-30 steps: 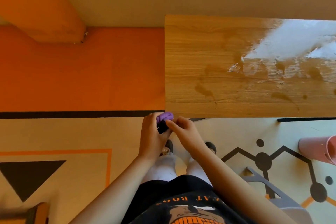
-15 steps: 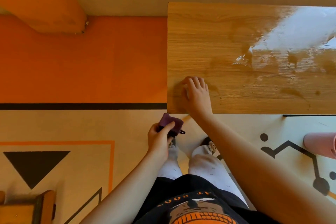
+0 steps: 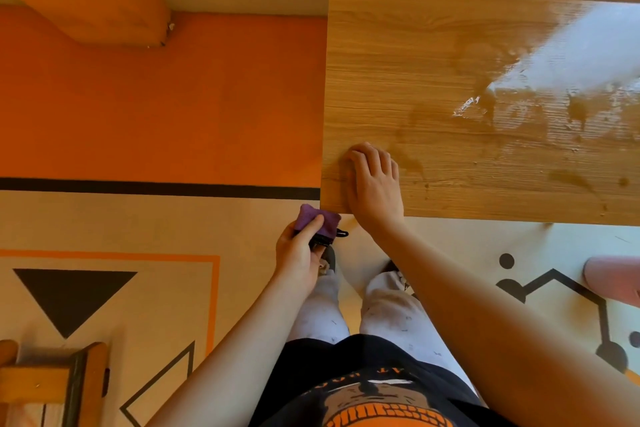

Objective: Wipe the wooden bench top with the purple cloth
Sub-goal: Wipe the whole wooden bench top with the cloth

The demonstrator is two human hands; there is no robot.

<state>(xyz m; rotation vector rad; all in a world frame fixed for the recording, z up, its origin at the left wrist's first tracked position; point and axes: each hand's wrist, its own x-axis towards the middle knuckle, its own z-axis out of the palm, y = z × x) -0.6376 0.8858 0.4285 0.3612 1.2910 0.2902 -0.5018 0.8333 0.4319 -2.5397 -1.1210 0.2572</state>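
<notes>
The wooden bench top (image 3: 450,62) fills the upper right, with wet streaks and brown stains across its right half. My right hand (image 3: 374,180) rests flat on the bench near its front left corner, fingers straight. My left hand (image 3: 301,253) grips the bunched purple cloth (image 3: 317,218) just below that corner, off the bench, thumb across the cloth. A small black part with a loop sticks out under the cloth.
An orange and cream patterned floor (image 3: 138,114) lies left of the bench. A pink container (image 3: 613,282) sits at the right edge. A wooden piece of furniture (image 3: 52,385) shows at the bottom left. My legs stand close to the bench front.
One second ago both hands held the cloth below the bench edge. My right hand then let go and moved up onto the bench top, where it stays. The left keeps the cloth.
</notes>
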